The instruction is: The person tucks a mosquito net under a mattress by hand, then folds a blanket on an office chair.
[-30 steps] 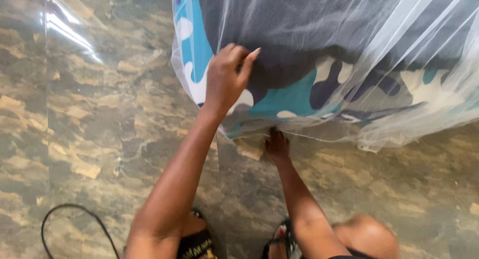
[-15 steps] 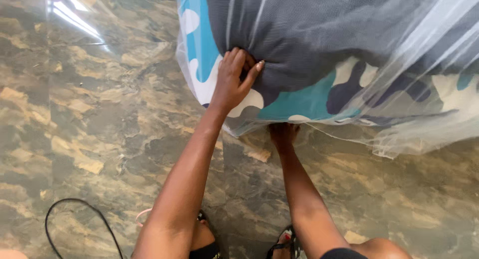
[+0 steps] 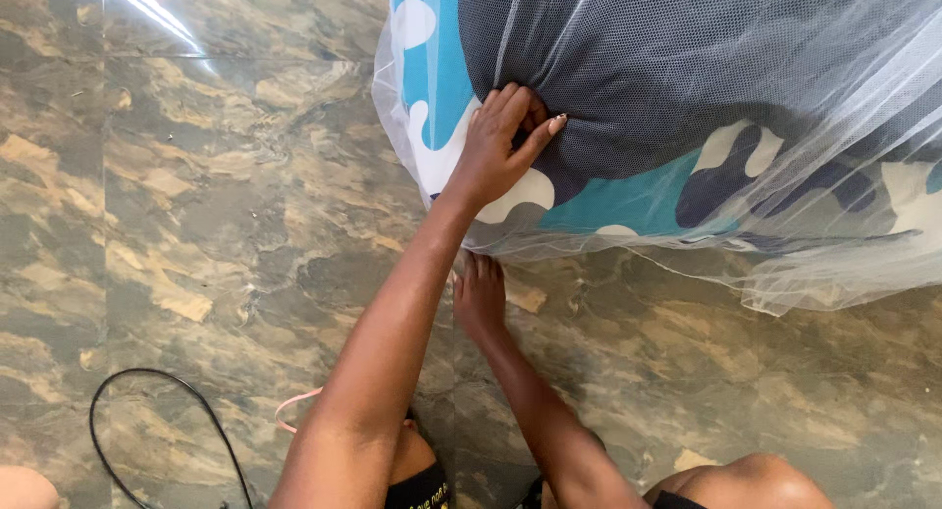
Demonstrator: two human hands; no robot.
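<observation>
My left hand (image 3: 500, 146) is clenched on a bunch of white net (image 3: 844, 176) and the dark grey sheet (image 3: 687, 58) under it, at the corner of the mattress (image 3: 628, 200); fingers curled in, thumb out toward my right. The net drapes over the mattress and hangs past its lower edge, just beyond my right hand. The mattress side, teal with white and navy patches, runs from the left hand off to my right. My right hand (image 3: 479, 298) lies lower, nearer my body, fingers reaching to the bottom edge of the mattress where it meets the floor (image 3: 216, 205); I cannot tell whether it grips anything. Marbled brown floor on both sides. A black cable (image 3: 147, 381) loops on the floor to the left of my left arm.
</observation>
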